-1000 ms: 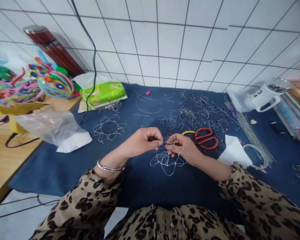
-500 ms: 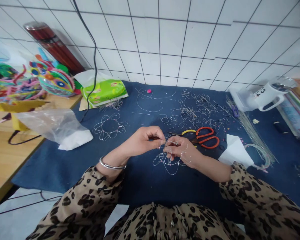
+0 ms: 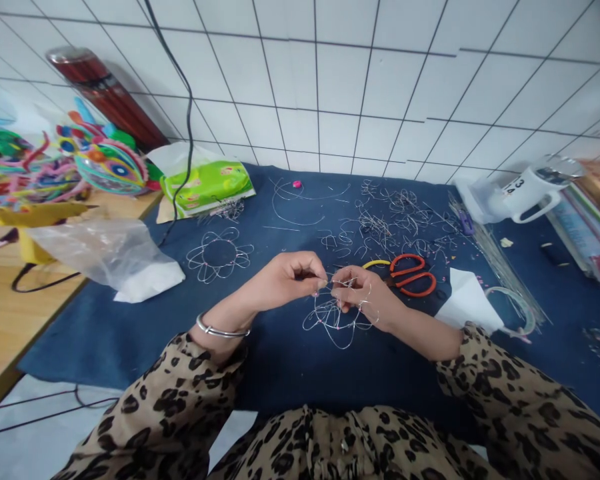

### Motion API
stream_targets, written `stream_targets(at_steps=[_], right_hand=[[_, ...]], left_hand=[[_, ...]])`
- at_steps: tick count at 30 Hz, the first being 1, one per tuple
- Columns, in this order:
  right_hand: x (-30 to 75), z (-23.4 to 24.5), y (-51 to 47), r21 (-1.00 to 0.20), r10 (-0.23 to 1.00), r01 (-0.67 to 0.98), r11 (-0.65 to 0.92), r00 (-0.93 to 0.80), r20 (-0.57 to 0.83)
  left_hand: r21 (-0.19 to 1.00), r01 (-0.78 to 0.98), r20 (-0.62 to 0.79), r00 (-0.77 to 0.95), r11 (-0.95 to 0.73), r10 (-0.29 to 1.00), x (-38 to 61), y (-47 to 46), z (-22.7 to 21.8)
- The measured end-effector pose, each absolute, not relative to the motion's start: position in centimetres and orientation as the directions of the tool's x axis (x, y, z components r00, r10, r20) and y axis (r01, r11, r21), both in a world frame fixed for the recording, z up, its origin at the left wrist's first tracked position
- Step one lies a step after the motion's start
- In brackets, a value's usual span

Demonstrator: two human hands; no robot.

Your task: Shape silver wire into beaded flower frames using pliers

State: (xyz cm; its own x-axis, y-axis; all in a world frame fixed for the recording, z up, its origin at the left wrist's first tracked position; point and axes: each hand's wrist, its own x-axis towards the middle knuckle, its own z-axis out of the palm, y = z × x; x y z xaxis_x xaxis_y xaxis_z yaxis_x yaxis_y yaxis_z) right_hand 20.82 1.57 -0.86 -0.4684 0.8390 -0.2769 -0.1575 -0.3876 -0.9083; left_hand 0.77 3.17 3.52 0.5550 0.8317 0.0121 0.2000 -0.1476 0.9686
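Note:
A looped wire frame (image 3: 338, 327), flower-like with small pink spots at its joints, hangs from my hands above the dark blue cloth. My right hand (image 3: 367, 297) grips it with curled fingers on its upper right side. Thumb and forefinger of my left hand (image 3: 295, 281) are pinched together at the frame's upper left edge, where thin wire shows between the two hands. Whether the left fingertips hold a separate wire end is too small to tell. Just behind my right hand lie red-handled scissors (image 3: 414, 275) and a yellow-handled tool (image 3: 377, 264), partly hidden.
Another wire flower (image 3: 220, 255) lies on the cloth at left. Loose wire pieces (image 3: 390, 217) are scattered at the back. A tissue pack (image 3: 207, 187), plastic bag (image 3: 110, 257) and red flask (image 3: 105, 97) stand left; straight wires (image 3: 510, 267), white paper (image 3: 465, 300) and a mug (image 3: 535, 190) are right.
The hands keep almost the same place, with the fingertips slightly shifted at the wire frame. The whole view has moved a little.

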Motion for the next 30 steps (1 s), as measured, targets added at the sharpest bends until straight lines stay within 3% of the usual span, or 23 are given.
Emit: stream_targets(at_steps=[8, 19, 30], right_hand=[[21.04, -0.72, 1.53, -0.862, 0.804, -0.178, -0.474, -0.487, -0.341], [21.09, -0.91, 1.6, -0.928, 0.799, -0.063, -0.367, -0.533, -0.28], [20.92, -1.09, 1.44, -0.916, 0.83, -0.128, -0.381, -0.484, -0.278]], left_hand=[[0.978, 0.171, 0.004, 0.558, -0.12, 0.83, 0.51, 3.41, 3.34], [0.986, 0.136, 0.005, 0.567, -0.099, 0.823, 0.66, 3.38, 3.11], [0.982, 0.15, 0.014, 0.562, -0.118, 0.827, 0.59, 3.42, 3.1]])
